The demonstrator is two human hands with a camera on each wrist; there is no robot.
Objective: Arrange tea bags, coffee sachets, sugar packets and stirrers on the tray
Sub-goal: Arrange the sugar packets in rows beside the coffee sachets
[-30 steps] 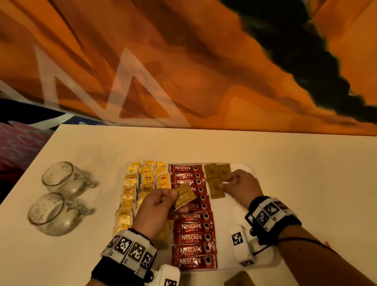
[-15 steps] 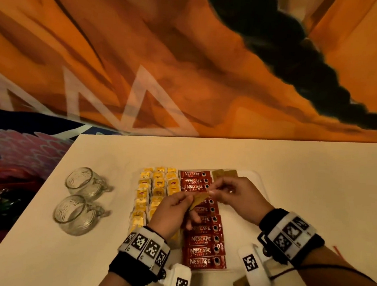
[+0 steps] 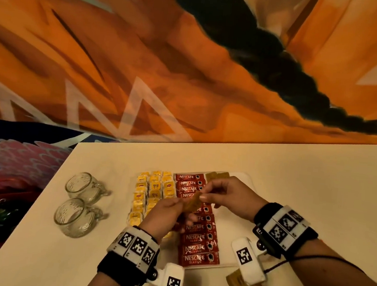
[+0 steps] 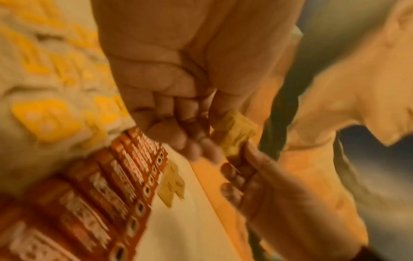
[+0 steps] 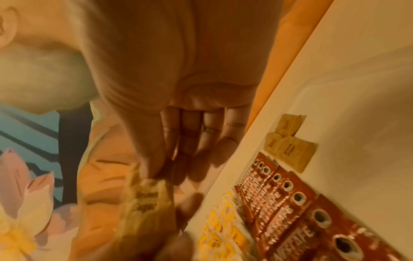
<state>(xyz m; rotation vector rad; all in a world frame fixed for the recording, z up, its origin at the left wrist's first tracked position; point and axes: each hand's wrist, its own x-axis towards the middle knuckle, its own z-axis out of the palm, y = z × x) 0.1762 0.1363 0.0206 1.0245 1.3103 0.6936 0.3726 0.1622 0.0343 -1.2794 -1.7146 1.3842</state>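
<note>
A brown sugar packet (image 3: 193, 203) is pinched at once by the left hand (image 3: 166, 215) and right hand (image 3: 228, 196), above the red coffee sachets (image 3: 198, 236) on the tray (image 3: 245, 177). A second ago the right hand was pressing packets at the tray's far corner (image 3: 217, 175); it has come over. Two glass mugs (image 3: 78, 204) sit left on the desk (image 3: 315, 186).

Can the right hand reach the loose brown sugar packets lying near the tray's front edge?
Probably yes. The loose sugar packets lie uncovered on the table just below the right hand, though its grip is busy on the held sugar packet.
</note>
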